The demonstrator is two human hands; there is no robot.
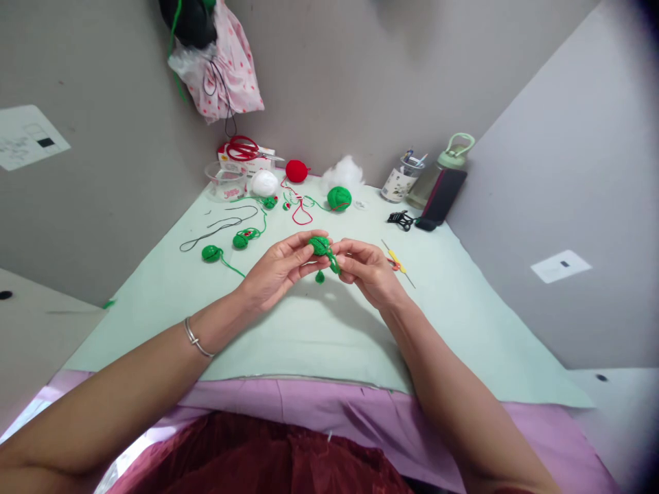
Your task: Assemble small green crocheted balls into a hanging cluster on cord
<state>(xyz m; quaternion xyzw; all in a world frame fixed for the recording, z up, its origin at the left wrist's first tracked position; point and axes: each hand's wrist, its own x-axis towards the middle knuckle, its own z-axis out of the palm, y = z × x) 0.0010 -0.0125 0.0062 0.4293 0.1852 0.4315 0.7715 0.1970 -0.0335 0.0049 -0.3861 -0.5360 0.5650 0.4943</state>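
- Left grip pinches a green crocheted piece; right grip pinches the green cord at its side.
- Just right of the grips, a yellow-handled hook lies on the desk.
- Beyond them: green yarn ball.

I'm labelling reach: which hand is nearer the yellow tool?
Right. The right hand is just left of the yellow tool; the left hand is farther left, holding the green piece.

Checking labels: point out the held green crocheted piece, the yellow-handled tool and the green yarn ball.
Green crocheted piece [318,245]: head view, rounded body.
Yellow-handled tool [397,259]: head view, middle of handle.
Green yarn ball [338,197]: head view, middle of wound strands.
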